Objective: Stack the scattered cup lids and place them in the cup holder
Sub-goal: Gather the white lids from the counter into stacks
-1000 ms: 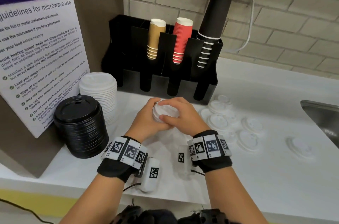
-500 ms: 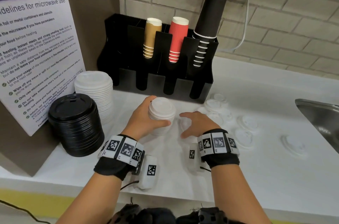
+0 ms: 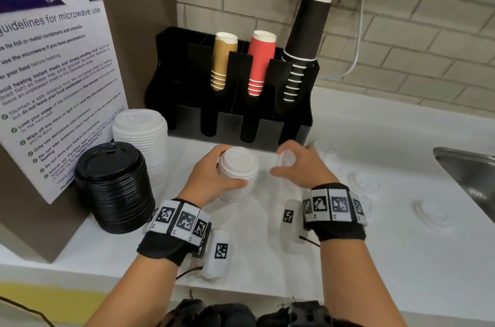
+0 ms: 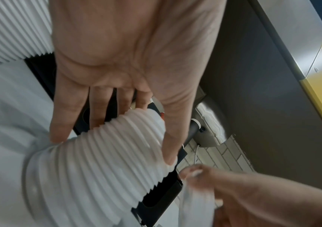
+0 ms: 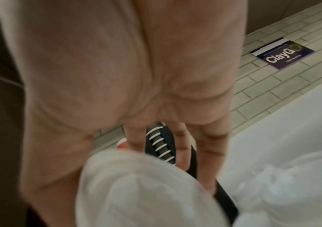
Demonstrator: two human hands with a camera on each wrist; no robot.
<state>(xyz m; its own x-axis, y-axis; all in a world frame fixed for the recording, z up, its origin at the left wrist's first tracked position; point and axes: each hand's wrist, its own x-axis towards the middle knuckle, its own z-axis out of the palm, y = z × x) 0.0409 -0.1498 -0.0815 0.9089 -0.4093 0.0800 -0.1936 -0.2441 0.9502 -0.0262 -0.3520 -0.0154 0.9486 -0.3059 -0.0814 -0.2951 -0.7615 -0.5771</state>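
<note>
My left hand [image 3: 214,179] grips a stack of small white lids [image 3: 237,172] from the side, standing on the white counter; the same lid stack [image 4: 102,161] fills the left wrist view between thumb and fingers. Just to its right my right hand [image 3: 297,163] holds one white lid [image 3: 286,157] tilted, lifted off the counter; that single lid [image 5: 146,188] looks blurred in the right wrist view. Several loose white lids [image 3: 364,182] lie scattered to the right. The black cup holder [image 3: 294,123] stands behind, against the brick wall.
The holder carries tan [image 3: 223,59], red [image 3: 261,61] and black [image 3: 305,40] cup stacks. A tall white lid stack [image 3: 140,134] and a black lid stack [image 3: 112,187] stand at left beside a microwave poster [image 3: 53,85]. A steel sink [image 3: 471,174] is at right.
My right hand left the top of the stack, reached down to the counter on the right, and has now come up with one loose lid. The left hand kept its grip.
</note>
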